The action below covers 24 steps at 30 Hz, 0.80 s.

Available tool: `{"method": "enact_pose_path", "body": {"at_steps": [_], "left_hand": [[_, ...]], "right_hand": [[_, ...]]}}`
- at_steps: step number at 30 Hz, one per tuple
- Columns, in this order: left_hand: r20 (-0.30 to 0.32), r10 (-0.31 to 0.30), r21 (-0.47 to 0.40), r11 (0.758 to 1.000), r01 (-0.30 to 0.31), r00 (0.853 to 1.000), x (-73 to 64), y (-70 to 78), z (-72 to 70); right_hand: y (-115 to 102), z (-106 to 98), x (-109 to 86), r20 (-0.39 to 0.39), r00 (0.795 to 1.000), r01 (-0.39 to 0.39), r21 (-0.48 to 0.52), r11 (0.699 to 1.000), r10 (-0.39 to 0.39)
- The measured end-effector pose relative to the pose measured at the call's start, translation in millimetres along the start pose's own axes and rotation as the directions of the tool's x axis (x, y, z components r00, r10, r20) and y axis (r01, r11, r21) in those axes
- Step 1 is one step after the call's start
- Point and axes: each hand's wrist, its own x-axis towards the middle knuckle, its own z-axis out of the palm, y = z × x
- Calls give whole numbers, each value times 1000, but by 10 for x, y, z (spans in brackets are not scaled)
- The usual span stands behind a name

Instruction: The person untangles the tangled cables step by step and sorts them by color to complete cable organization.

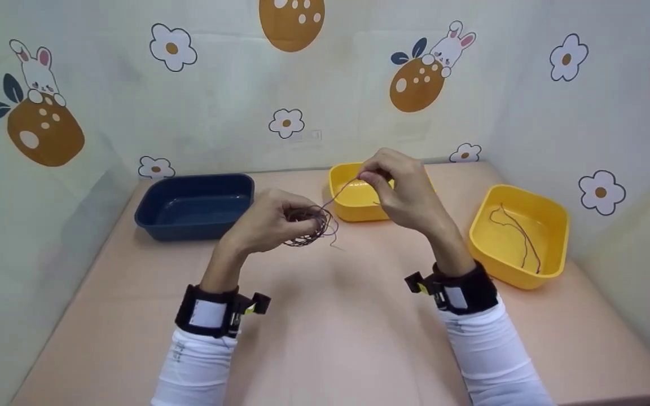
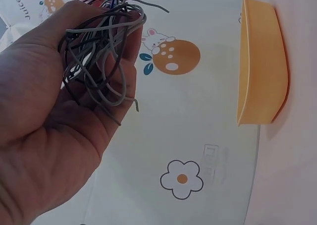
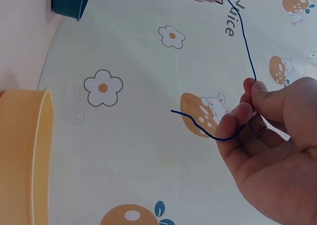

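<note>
Just left of centre in the head view, the left hand [image 1: 271,223] grips a tangled bundle of thin wires [image 2: 106,29] above the surface [image 1: 313,338], while the right hand [image 1: 407,189], a little higher and right of centre, pinches a single strand [image 3: 244,35] that runs across to the bundle, its other end curving loose past the palm. A dark blue bin [image 1: 195,232] sits at the left of the frame, a yellow bin [image 1: 353,213] stands upper centre, partly hidden by the right hand, and a second yellow bin [image 1: 494,262] at the right holds loose wires [image 1: 530,247].
</note>
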Motion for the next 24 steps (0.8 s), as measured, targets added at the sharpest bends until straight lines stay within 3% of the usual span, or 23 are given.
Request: {"method": "enact_pose_path", "body": {"at_steps": [8, 13, 16, 18, 21, 24], "left_hand": [[12, -42, 17, 999, 42, 999, -28, -18, -82], [-52, -40, 36, 998, 42, 998, -60, -45, -148], [-162, -27, 72, 997, 39, 986, -71, -79, -189], [-257, -11, 99, 994, 38, 966, -75, -106, -218], [-375, 0, 117, 992, 47, 927, -93, -140, -263], [-406, -7, 133, 989, 67, 914, -109, -161, -293]], "right_hand": [[71, -85, 11, -51, 993, -110, 23, 994, 111], [129, -190, -5, -88, 960, -255, 109, 961, 265], [155, -246, -25, -10, 939, -340, 121, 933, 344], [168, -274, -40, 76, 930, -366, 83, 927, 360], [186, -297, -62, 235, 912, -348, 3, 937, 338], [221, -304, -83, 373, 876, -311, -46, 949, 305]]}}
